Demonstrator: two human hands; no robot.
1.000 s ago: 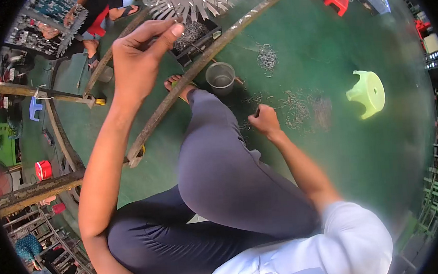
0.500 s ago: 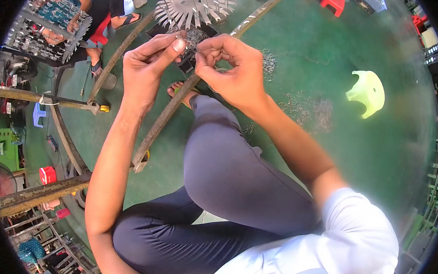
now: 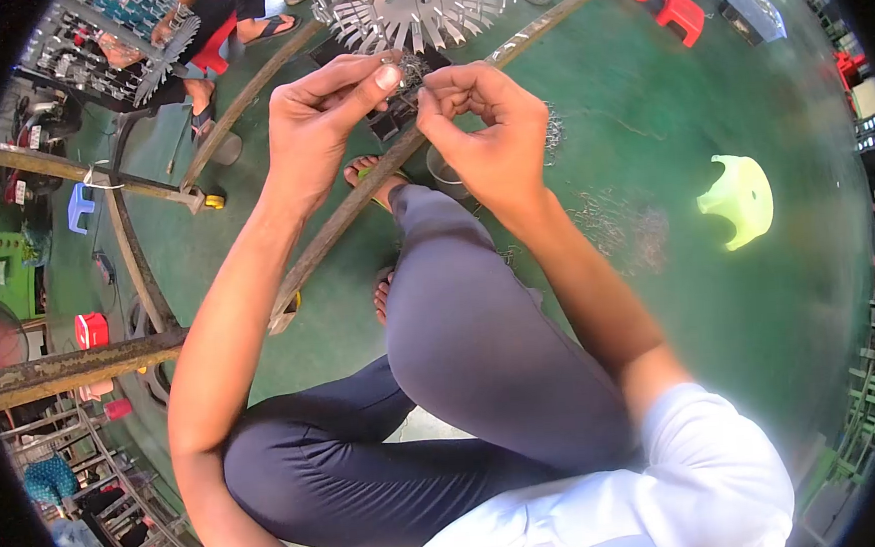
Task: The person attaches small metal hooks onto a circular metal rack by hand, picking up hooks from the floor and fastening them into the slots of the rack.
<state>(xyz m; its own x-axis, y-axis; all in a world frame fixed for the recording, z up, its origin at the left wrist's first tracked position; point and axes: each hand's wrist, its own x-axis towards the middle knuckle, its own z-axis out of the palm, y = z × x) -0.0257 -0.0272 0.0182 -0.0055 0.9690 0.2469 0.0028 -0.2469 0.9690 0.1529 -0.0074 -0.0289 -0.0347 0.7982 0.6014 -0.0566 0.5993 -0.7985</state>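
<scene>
My left hand (image 3: 323, 120) is raised above the floor, its thumb pressed against the bent index finger in a pinch. Whatever lies between those fingertips is too small to make out. Close on its right, my right hand (image 3: 493, 120) also has thumb and fingertips together, and their contents are hidden. A narrow gap separates the two hands. Just beyond them stands a round metal rack (image 3: 417, 24) with flat radiating fins and upright pins. Below the fingertips, a heap of small metal pieces (image 3: 411, 73) sits in a dark tray (image 3: 384, 126), partly covered by my hands.
A wooden beam (image 3: 344, 219) runs diagonally under my hands. Small metal pieces (image 3: 615, 228) lie scattered on the green floor. A yellow-green stool (image 3: 749, 199) stands at right, a red stool (image 3: 681, 20) farther back. Another person's hand (image 3: 164, 29) is by a second rack (image 3: 159, 65).
The view has shifted slightly, so the rack, beam and stool appear farther right and lower. Both hands keep their pinched shape close together. A container rim and my other foot now show below.
</scene>
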